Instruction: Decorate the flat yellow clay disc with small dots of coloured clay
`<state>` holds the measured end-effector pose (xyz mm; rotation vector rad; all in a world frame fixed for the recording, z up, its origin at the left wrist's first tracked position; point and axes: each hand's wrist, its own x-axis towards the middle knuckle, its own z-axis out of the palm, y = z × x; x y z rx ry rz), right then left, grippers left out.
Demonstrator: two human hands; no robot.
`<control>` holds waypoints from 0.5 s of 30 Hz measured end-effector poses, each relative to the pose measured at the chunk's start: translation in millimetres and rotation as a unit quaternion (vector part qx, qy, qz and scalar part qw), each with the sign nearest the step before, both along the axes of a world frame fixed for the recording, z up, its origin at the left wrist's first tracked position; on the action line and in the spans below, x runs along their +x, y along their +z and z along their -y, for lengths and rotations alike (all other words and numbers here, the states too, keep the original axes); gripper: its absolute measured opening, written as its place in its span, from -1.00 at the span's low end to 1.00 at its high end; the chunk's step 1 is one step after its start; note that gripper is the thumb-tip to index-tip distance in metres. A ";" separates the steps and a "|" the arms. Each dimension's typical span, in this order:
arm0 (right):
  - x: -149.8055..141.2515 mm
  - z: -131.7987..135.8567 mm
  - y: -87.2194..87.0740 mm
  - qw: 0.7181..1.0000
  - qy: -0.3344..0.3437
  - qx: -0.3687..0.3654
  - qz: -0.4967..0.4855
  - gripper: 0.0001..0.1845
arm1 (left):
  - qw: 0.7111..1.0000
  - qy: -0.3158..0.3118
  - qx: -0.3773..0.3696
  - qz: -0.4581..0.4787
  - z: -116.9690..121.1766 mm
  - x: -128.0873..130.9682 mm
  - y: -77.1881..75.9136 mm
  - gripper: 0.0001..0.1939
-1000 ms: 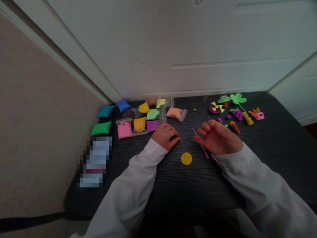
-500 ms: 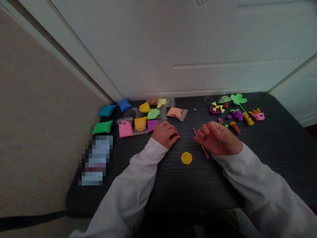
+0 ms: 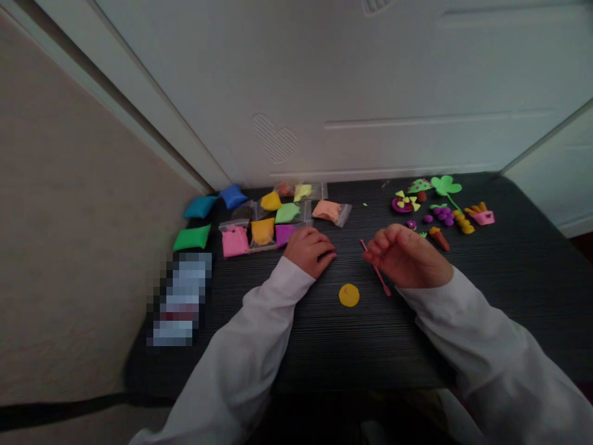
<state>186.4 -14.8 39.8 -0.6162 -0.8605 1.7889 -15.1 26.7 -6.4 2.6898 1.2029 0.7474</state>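
Head view: blurred panel (image 3: pixel 180 300) at the far left of the dark table (image 3: pixel 324 358); its nature cannot be told. Beyond it lie green (image 3: pixel 192 237), teal (image 3: pixel 200 206) and blue packets (image 3: pixel 232 196), smooth, full and apparently unused. Next come pink (image 3: pixel 235 241), orange (image 3: pixel 262 232), yellow (image 3: pixel 270 201) and light green packets (image 3: pixel 288 212), in clear bags; several contents look uneven, as if partly used.

Left hand (image 3: pixel 307 252) rests beside the purple packet (image 3: pixel 284 235). Its fingers are bent and close together, thumb near the index finger; whether a scrap is pinched there cannot be told. Peach packet (image 3: pixel 328 211) lies beyond that hand.

Disc (image 3: pixel 349 295), yellow, lies flat on the table between the hands, on the near side, touched by neither. Its round outline is formed. Small pink marks show toward its upper part; the rest reads as plain, so surface detail appears slight.

Pink tool (image 3: pixel 382 281) lies aslant to the right of the disc. Right hand (image 3: pixel 407 256) is held over its upper part, palm turned inward, fingers curled and together, thumb close under them. Contact with the tool, or any small piece between the tips, cannot be confirmed.

Farther right, shaped pieces appear complete: purple dish (image 3: pixel 399 206), mushroom (image 3: pixel 419 185), green flower (image 3: pixel 445 185), purple cluster (image 3: pixel 445 215), yellow beaded piece (image 3: pixel 464 222) and pink basket (image 3: pixel 484 217).
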 end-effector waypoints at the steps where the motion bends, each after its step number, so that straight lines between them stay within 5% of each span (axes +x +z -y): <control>1: -0.2 0.3 0.1 1.000 0.000 -0.002 -0.005 -0.85 | 1.000 0.001 -0.003 -0.003 0.2 0.0 0.2 -0.76; 15: -0.5 -2.1 -0.8 0.996 -0.018 0.027 0.083 -0.83 | 1.000 0.013 -0.024 -0.006 4.6 1.5 4.8 -0.72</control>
